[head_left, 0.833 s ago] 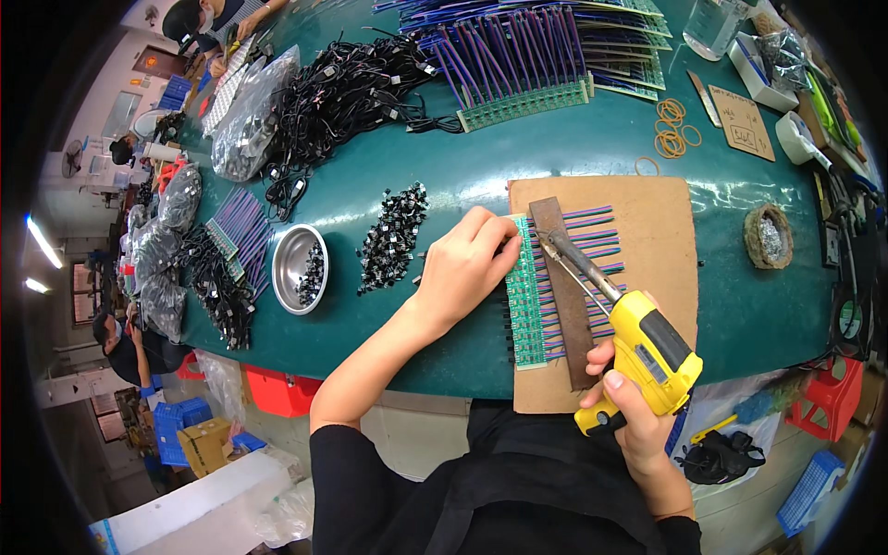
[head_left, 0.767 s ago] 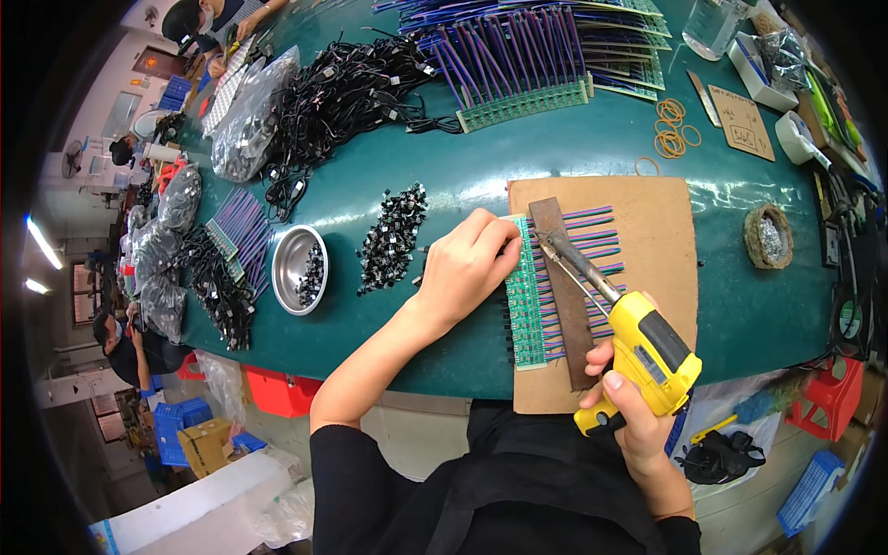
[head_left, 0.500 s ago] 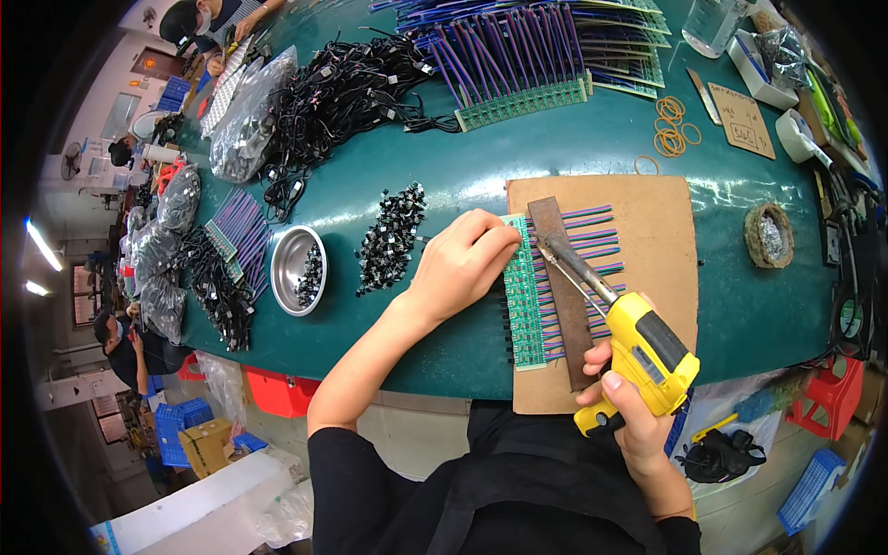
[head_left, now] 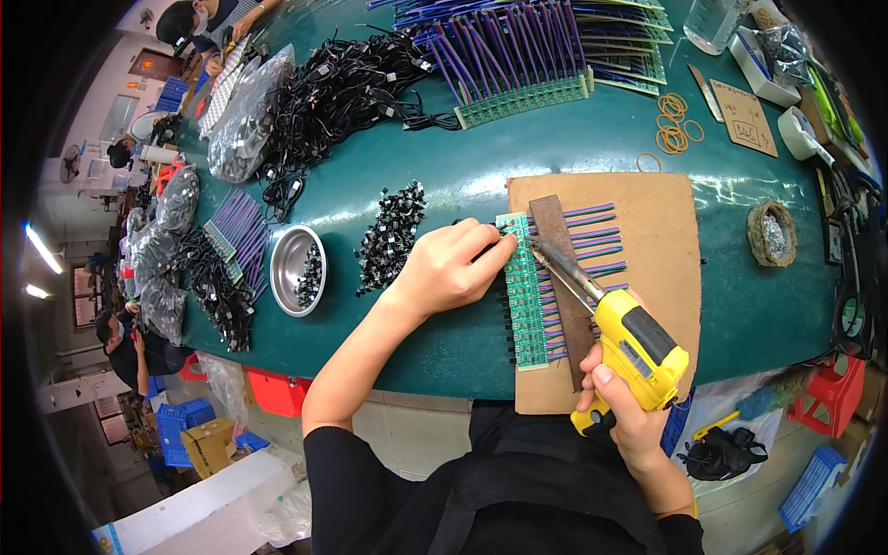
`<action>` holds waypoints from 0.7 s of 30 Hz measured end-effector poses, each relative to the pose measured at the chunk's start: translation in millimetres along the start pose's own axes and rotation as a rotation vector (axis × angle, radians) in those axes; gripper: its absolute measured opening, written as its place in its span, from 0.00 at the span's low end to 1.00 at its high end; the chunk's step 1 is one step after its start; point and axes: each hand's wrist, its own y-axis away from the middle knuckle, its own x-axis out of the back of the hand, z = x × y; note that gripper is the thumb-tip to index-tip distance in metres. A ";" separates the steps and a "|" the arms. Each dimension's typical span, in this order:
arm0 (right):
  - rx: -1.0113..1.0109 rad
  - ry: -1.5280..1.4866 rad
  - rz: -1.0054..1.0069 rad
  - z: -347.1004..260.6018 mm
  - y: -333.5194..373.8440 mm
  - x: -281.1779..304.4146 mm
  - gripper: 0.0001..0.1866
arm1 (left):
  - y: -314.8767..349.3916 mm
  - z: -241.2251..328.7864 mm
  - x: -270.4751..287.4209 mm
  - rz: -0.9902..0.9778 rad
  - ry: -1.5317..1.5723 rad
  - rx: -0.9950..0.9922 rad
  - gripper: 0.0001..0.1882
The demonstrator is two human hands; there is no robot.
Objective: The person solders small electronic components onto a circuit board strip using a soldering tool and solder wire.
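Observation:
My right hand (head_left: 622, 407) grips a yellow soldering gun (head_left: 638, 351). Its metal tip and thin feed tube reach the upper part of a green circuit board panel (head_left: 526, 305). At the panel's upper left edge, my left hand (head_left: 453, 266) is pinched closed, its fingertips hiding whatever small part they hold. Striped wires (head_left: 592, 231) run rightward from the panel, beneath a rusty flat metal bar (head_left: 566, 277) lying across them. Small black parts line the panel's left edge. Panel, wires and bar rest on a brown board (head_left: 661, 240).
Left of my left hand lie a pile of small black components (head_left: 388, 236) and a metal bowl (head_left: 279, 268) with more. Black cables (head_left: 342, 102) and wired panels (head_left: 523, 104) fill the far side. Rubber bands (head_left: 673, 129) and a round tip cleaner (head_left: 770, 235) sit right. Other people work at far left.
My left hand has shifted slightly left along the panel's edge. The soldering gun has moved a little left and its tip now sits closer to my left fingertips.

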 end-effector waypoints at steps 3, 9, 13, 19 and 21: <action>-0.012 0.010 -0.008 -0.6 0.2 -0.4 0.20 | -0.7 0.6 -0.1 -0.011 -0.064 -0.049 0.13; -0.044 0.019 -0.007 -3.2 -0.2 -2.8 0.24 | -1.3 -0.8 1.7 -0.046 -0.102 -0.088 0.13; -0.098 0.079 -0.031 -3.4 0.4 1.8 0.32 | -1.7 -4.9 2.6 -0.096 -0.154 -0.149 0.13; 0.046 -0.001 0.004 -8.8 0.3 -5.6 0.26 | -3.3 -10.8 4.6 -0.151 -0.166 -0.205 0.13; 0.041 -0.005 0.005 -9.4 0.5 -4.7 0.24 | -4.1 -11.6 5.5 -0.158 -0.166 -0.212 0.13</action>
